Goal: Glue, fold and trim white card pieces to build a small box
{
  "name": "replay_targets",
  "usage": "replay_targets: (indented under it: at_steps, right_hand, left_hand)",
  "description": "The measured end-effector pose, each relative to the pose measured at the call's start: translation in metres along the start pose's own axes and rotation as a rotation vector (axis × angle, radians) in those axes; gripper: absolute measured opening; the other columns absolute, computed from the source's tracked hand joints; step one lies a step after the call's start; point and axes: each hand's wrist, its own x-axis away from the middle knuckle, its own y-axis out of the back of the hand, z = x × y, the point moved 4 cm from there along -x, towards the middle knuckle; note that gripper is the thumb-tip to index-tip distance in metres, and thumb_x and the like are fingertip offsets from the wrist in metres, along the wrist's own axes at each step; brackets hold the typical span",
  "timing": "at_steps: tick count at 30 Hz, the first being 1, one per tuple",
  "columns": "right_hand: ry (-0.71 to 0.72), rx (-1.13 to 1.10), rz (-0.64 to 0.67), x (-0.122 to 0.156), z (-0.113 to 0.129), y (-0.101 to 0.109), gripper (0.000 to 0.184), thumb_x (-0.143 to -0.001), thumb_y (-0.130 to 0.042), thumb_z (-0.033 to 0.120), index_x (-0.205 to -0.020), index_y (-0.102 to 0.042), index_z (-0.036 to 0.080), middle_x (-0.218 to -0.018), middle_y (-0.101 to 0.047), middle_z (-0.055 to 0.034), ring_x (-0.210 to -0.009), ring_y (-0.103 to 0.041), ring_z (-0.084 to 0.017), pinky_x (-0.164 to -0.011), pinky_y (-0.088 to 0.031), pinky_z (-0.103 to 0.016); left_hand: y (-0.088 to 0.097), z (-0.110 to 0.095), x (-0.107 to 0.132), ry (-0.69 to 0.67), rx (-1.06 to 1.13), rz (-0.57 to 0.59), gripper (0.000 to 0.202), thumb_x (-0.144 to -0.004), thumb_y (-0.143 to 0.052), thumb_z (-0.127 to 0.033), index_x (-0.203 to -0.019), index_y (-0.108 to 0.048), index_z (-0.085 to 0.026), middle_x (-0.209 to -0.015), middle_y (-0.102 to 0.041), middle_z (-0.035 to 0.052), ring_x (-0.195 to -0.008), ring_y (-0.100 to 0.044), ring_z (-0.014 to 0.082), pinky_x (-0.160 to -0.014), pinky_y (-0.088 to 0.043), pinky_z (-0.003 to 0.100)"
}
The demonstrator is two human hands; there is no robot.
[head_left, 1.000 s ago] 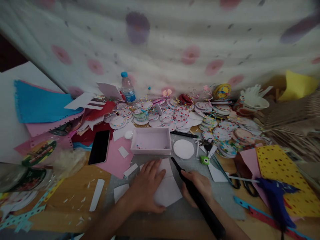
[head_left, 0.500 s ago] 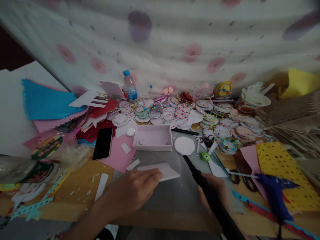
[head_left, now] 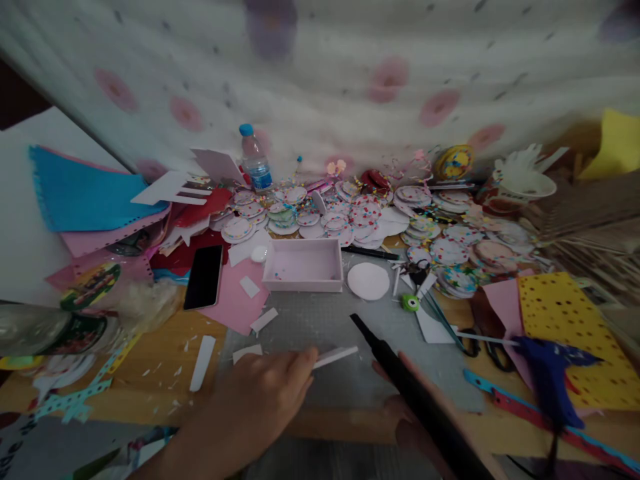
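Note:
My left hand [head_left: 260, 397] grips a white foam sheet [head_left: 334, 356] and holds it nearly edge-on above the grey cutting mat [head_left: 320, 320]. My right hand [head_left: 415, 417] is wrapped round a long black tool [head_left: 400, 373] whose tip points up and left over the mat; most of its fingers are hidden under the tool. A shallow pink box [head_left: 303, 265] stands just beyond the mat, with a white foam disc [head_left: 368, 281] to its right.
A black phone [head_left: 203, 285] lies on pink paper at left. Several decorated paper circles [head_left: 350, 223] cover the back of the table by a water bottle [head_left: 255, 160]. A blue glue gun [head_left: 550, 373], scissors [head_left: 480, 347] and yellow dotted paper [head_left: 565, 327] are at right.
My left hand lifted the white sheet off the mat and drew it toward me, tilting it edge-on. My right hand with the black tool pulled back toward the table's near edge.

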Motion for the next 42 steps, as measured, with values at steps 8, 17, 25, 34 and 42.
replay_targets:
  at_steps: [8, 17, 25, 34, 42]
  right_hand:
    - [0.017, 0.138, -0.171, 0.006, -0.008, 0.006, 0.043, -0.081, -0.065, 0.046, -0.12, -0.053, 0.032, -0.106, -0.068, -0.0054, -0.061, -0.066, -0.014, -0.049, -0.051, -0.021]
    - [0.193, 0.704, -0.148, 0.017, -0.018, -0.005, 0.035, -0.089, -0.05, 0.041, -0.117, -0.058, 0.022, -0.092, -0.073, -0.0078, -0.08, -0.071, -0.022, -0.069, -0.057, -0.025]
    - [-0.01, 0.765, 0.029, 0.025, -0.053, -0.03, 0.046, -0.097, -0.033, 0.034, -0.14, -0.029, 0.019, -0.111, -0.07, -0.0153, -0.09, -0.071, -0.022, -0.071, -0.058, -0.029]
    - [-0.015, 0.843, -0.039, 0.024, -0.056, -0.024, 0.049, -0.095, -0.032, 0.045, -0.136, -0.042, 0.021, -0.109, -0.071, -0.0164, -0.083, -0.073, -0.028, -0.061, -0.059, -0.033]
    - [-0.104, 0.883, 0.049, 0.023, -0.037, -0.026, 0.055, -0.093, -0.032, 0.055, -0.131, -0.043, 0.017, -0.094, -0.075, -0.0146, -0.073, -0.073, -0.029, -0.056, -0.059, -0.031]
  left_hand:
    - [-0.026, -0.028, 0.002, 0.003, -0.023, 0.349, 0.052, -0.078, -0.045, -0.007, -0.13, -0.047, -0.01, -0.123, -0.06, 0.0246, -0.103, -0.065, 0.0349, -0.072, -0.058, 0.047]
    - [-0.062, -0.036, 0.006, 0.032, -0.094, 0.309, 0.056, -0.079, -0.045, -0.009, -0.135, -0.044, -0.003, -0.125, -0.056, 0.0318, -0.108, -0.061, 0.0385, -0.076, -0.057, 0.047]
    - [-0.052, -0.035, 0.001, -0.011, -0.083, 0.343, 0.051, -0.082, -0.043, -0.009, -0.132, -0.046, 0.0, -0.121, -0.057, 0.0334, -0.102, -0.064, 0.0399, -0.066, -0.059, 0.043]
    - [-0.048, -0.034, 0.002, -0.062, -0.053, 0.272, 0.047, -0.085, -0.037, -0.009, -0.129, -0.048, 0.005, -0.117, -0.058, 0.0361, -0.098, -0.066, 0.0405, -0.064, -0.059, 0.042]
    - [-0.058, -0.03, 0.004, -0.048, -0.021, 0.229, 0.047, -0.087, -0.038, -0.012, -0.131, -0.047, 0.001, -0.118, -0.058, 0.0357, -0.099, -0.065, 0.0413, -0.063, -0.059, 0.041]
